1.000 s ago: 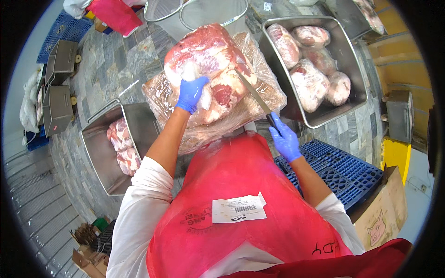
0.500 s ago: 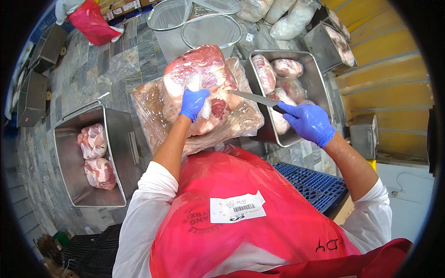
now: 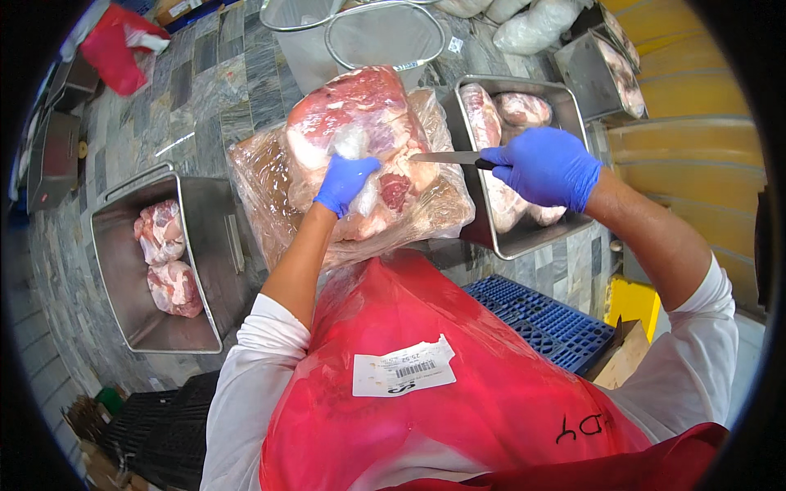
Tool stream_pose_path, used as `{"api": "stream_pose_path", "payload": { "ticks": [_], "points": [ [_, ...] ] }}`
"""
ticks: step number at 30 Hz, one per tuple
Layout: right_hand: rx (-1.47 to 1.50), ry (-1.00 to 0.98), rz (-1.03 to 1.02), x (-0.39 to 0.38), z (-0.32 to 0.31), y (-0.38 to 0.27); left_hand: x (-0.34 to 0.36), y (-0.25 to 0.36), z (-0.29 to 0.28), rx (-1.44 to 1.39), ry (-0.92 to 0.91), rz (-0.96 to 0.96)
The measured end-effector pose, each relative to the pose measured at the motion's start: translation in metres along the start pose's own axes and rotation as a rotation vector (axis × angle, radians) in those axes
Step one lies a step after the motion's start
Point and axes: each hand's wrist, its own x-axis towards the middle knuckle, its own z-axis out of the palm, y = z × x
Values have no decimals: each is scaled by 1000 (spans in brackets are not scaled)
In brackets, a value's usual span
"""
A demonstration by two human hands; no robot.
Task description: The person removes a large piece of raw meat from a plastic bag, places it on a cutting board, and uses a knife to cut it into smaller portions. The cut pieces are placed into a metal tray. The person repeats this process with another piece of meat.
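Head view: left hand in blue glove presses down, fingers curled, on the big slab of raw pink-red meat lying on clear crumpled plastic wrap on the grey stone surface; right hand, also gloved, is closed around the black handle of a long steel knife, blade flat, tip near the meat's right side. Judgement: keep left fingers clear of the blade path, pin the meat firm, draw the cut away from the wrap beside the steel tray.
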Motion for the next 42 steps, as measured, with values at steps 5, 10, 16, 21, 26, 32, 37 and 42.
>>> {"api": "stream_pose_path", "payload": {
  "ticks": [5, 10, 16, 21, 26, 32, 37, 42],
  "points": [
    [420, 251, 103, -32, 151, 16, -8, 5, 3, -152, 82, -54],
    [439, 477, 168, -34, 266, 4, -7, -1, -1, -100, -24, -161],
    [626, 721, 146, 19, 373, -26, -8, 1, -10, -346, 62, -317],
    [644, 726, 237, 35, 377, -51, -7, 0, -20, -108, 98, -216],
    [542, 670, 266, -31, 345, -30, -19, 52, 14, 819, 48, 1],
    [644, 776, 309, -95, 302, -2, -21, 43, 26, 1548, 242, 266],
    [746, 607, 309, -79, 228, 13, 0, 22, 5, 1149, 313, 269],
    [675, 362, 239, -66, 157, 33, 21, 11, -8, 600, 285, 147]
  ]
}}
